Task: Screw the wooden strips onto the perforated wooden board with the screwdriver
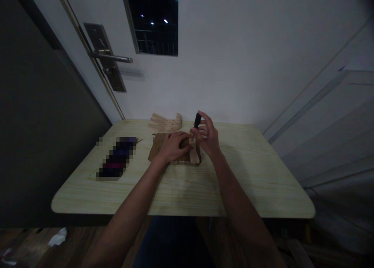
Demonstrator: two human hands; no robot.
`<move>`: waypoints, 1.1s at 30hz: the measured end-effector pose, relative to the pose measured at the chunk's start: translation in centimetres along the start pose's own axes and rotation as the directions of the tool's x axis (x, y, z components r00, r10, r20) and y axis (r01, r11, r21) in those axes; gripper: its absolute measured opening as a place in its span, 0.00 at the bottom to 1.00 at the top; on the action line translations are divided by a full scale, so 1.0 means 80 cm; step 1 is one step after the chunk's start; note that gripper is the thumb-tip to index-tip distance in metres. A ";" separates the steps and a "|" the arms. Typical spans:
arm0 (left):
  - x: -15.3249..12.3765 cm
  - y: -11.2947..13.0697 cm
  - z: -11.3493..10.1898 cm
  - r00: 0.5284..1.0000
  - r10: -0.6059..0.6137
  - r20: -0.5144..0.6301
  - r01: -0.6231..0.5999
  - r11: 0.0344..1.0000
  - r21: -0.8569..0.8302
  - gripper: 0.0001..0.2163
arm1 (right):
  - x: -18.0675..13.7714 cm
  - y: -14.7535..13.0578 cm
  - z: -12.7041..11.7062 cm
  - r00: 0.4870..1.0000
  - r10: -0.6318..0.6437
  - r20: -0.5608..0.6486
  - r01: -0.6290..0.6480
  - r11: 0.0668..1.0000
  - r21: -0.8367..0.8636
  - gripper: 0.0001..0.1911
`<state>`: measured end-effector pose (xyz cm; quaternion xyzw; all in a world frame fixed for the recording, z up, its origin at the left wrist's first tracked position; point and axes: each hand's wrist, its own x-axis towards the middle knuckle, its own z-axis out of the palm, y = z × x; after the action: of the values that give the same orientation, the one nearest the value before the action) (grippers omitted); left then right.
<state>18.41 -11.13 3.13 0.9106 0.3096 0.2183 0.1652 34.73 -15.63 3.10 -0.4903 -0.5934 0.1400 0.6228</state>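
My right hand (208,136) is closed on a black-handled screwdriver (198,120), which stands nearly upright. The lower end of the tool meets a pale, curved wooden piece (194,155) with dark spots, lying on a piece of brown cardboard (157,144). My left hand (174,146) lies flat across the cardboard with its fingers spread. Its forefinger and thumb tips touch the left edge of the wooden piece. My fingers partly cover the screwdriver's tip and the top of the wood.
Several similar wooden pieces (166,123) lie together behind the cardboard. A pixelated dark object (118,157) is at the left on the pale wooden table (251,182), with a thin metal item (140,141) beside it. Behind the table stands a white door with a handle (112,57).
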 end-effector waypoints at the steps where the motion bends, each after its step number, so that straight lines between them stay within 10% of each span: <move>1: 0.000 0.000 0.000 1.000 -0.003 0.002 0.003 1.000 0.000 0.19 | 0.000 0.000 0.000 1.000 -0.002 -0.003 0.002 1.000 -0.003 0.30; 33: 0.000 -0.002 0.002 1.000 0.009 -0.010 -0.009 1.000 0.008 0.18 | 0.001 0.002 0.001 1.000 -0.027 -0.002 0.028 0.999 0.027 0.30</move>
<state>18.44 -11.01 2.91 0.9115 0.3070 0.2225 0.1591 34.71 -15.43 3.01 -0.4737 -0.5975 0.1390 0.6319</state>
